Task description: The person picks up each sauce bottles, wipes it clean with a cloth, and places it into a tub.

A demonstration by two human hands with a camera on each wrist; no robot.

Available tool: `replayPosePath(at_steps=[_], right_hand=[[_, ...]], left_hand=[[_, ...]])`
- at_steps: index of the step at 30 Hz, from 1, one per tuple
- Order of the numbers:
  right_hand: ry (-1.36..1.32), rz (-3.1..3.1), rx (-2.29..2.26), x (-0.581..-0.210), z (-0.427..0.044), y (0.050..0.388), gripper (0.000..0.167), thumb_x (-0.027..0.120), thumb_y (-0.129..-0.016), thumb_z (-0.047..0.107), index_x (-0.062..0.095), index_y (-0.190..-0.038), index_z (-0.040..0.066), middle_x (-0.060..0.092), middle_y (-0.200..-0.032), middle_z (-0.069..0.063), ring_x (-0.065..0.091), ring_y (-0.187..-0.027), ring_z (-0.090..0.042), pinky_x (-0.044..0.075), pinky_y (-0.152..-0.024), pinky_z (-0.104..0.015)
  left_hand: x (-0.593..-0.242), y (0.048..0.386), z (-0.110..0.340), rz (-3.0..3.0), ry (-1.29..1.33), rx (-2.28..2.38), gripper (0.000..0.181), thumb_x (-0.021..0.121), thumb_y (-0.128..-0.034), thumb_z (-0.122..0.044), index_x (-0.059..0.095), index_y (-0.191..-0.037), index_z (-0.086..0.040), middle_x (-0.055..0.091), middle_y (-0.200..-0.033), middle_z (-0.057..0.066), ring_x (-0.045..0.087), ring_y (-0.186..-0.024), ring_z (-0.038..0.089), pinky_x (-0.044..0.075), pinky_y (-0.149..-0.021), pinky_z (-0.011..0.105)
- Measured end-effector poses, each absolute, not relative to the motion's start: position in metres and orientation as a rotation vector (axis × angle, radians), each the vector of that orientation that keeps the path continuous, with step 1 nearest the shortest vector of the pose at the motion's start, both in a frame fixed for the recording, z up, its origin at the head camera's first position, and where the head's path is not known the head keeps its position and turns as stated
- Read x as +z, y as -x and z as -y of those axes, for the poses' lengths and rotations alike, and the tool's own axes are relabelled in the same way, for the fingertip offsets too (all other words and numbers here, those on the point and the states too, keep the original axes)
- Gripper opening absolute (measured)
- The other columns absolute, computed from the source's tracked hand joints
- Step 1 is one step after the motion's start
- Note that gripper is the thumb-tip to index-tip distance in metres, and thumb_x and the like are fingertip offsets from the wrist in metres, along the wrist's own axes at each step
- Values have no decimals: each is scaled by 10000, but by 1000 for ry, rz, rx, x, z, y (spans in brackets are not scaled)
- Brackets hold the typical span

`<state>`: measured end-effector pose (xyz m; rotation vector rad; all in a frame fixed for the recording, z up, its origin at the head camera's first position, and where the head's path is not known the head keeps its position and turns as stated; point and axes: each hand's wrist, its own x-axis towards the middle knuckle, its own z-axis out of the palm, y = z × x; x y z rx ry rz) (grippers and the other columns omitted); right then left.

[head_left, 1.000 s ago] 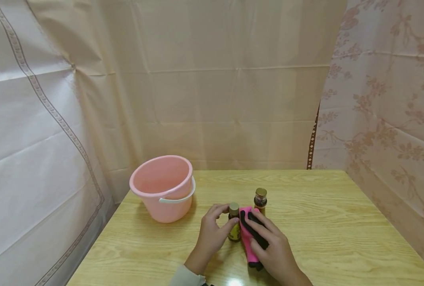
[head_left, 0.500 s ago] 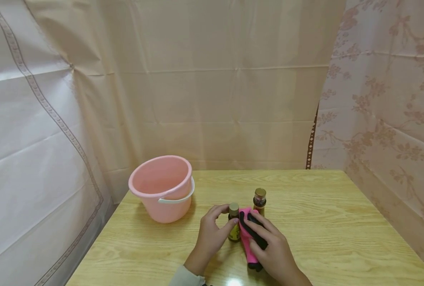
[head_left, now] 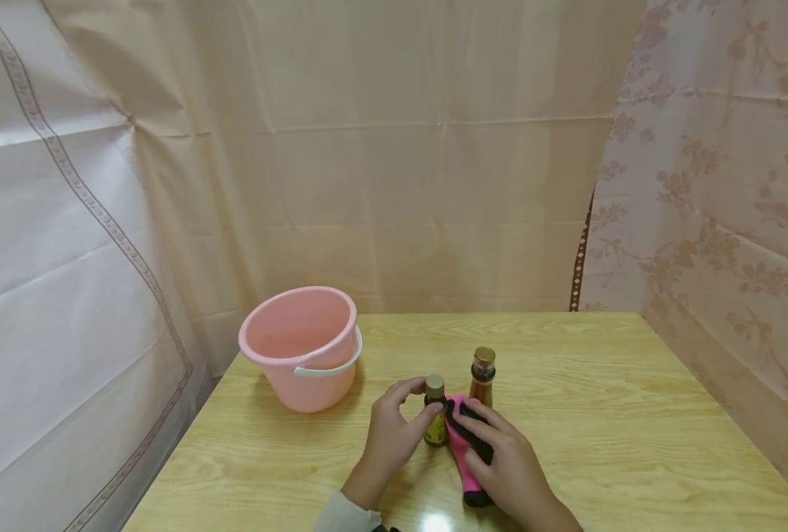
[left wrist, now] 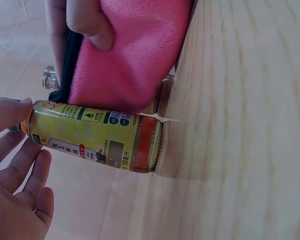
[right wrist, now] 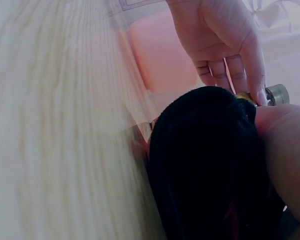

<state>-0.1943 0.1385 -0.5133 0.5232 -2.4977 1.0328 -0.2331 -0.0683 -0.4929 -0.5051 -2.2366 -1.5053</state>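
Observation:
A small glass bottle (head_left: pixel 436 428) with a yellow label and a gold cap stands upright on the table. My left hand (head_left: pixel 396 432) pinches it at the neck between thumb and index finger; in the left wrist view the other fingers stay off the glass. My right hand (head_left: pixel 509 462) grips a folded pink cloth (left wrist: pixel 130 55) with black edging, and the cloth touches the bottle's right side. From the right wrist side, the cloth's dark part (right wrist: pixel 205 160) hides most of the bottle. Just behind the cloth stands a second gold-capped bottle (head_left: pixel 483 377), its lower part covered.
A pink bucket (head_left: pixel 310 384) with a pale handle stands at the table's back left. The wooden table (head_left: pixel 600 414) reaches to a beige curtain (head_left: pixel 400 185) at the back, with more hanging fabric on both sides.
My right hand and the cloth have shifted slightly down and toward me along the bottle, showing more of the rear bottle. The left hand keeps its pinch in the same spot.

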Motion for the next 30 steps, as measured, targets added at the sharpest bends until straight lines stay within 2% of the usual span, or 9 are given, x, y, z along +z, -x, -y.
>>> replayPosePath(at_steps=[5, 9, 11, 15, 21, 26, 28, 30], right_hand=[[-487, 2590, 995, -512, -138, 195, 524, 825, -813, 63, 750, -1280, 289, 584, -1498, -4, 612, -1304, -227, 450, -701, -229], [-479, 2622, 983, -512, -138, 195, 521, 816, -823, 79, 742, -1291, 296, 574, -1507, 4, 594, -1336, -241, 562, -848, -327], [-482, 2628, 976, -512, -139, 195, 520, 812, -823, 79, 743, -1291, 294, 574, -1507, 5, 586, -1347, -243, 560, -940, -397], [-492, 2643, 965, -513, -139, 195, 516, 802, -823, 81, 744, -1290, 292, 571, -1511, 6, 579, -1357, -243, 547, -982, -436], [-501, 2650, 962, -513, -138, 195, 502, 808, -831, 101, 744, -1291, 292, 573, -1511, -1, 581, -1358, -252, 536, -1011, -465], [-498, 2634, 936, -513, -137, 194, 509, 815, -827, 107, 741, -1293, 297, 578, -1507, -2, 590, -1346, -247, 545, -997, -459], [-496, 2614, 918, -513, -137, 194, 517, 819, -818, 102, 741, -1293, 293, 584, -1500, 1, 599, -1334, -239, 561, -946, -412], [-495, 2592, 917, -514, -137, 194, 529, 821, -807, 88, 742, -1293, 282, 588, -1496, 0, 611, -1314, -230, 553, -842, -326]], left_hand=[[-491, 232, 68, 2256, 479, -1512, 366, 824, -901, -293, 722, -1246, -228, 738, -1138, -111, 667, -1120, 121, 495, -1011, 573], [-490, 232, 68, 2265, 476, -1498, 353, 812, -911, -300, 722, -1245, -230, 743, -1133, -108, 671, -1113, 126, 497, -997, 571], [-490, 233, 68, 2266, 474, -1504, 348, 812, -909, -295, 724, -1240, -236, 744, -1133, -114, 671, -1116, 122, 495, -998, 566], [-490, 232, 68, 2257, 469, -1521, 338, 803, -915, -315, 726, -1234, -235, 744, -1139, -108, 672, -1129, 123, 491, -1005, 574], [-491, 233, 69, 2238, 465, -1553, 359, 756, -942, -438, 705, -1255, -271, 736, -1155, -116, 666, -1154, 127, 485, -1019, 584], [-492, 233, 69, 2216, 482, -1507, 372, 757, -945, -419, 679, -1297, -324, 744, -1137, -116, 677, -1129, 120, 480, -1020, 572], [-492, 234, 68, 2206, 504, -1466, 382, 750, -954, -401, 674, -1318, -316, 750, -1136, -109, 684, -1121, 120, 477, -1018, 569], [-492, 234, 68, 2195, 528, -1427, 380, 746, -960, -378, 678, -1325, -295, 754, -1136, -106, 690, -1107, 121, 483, -1012, 562]])
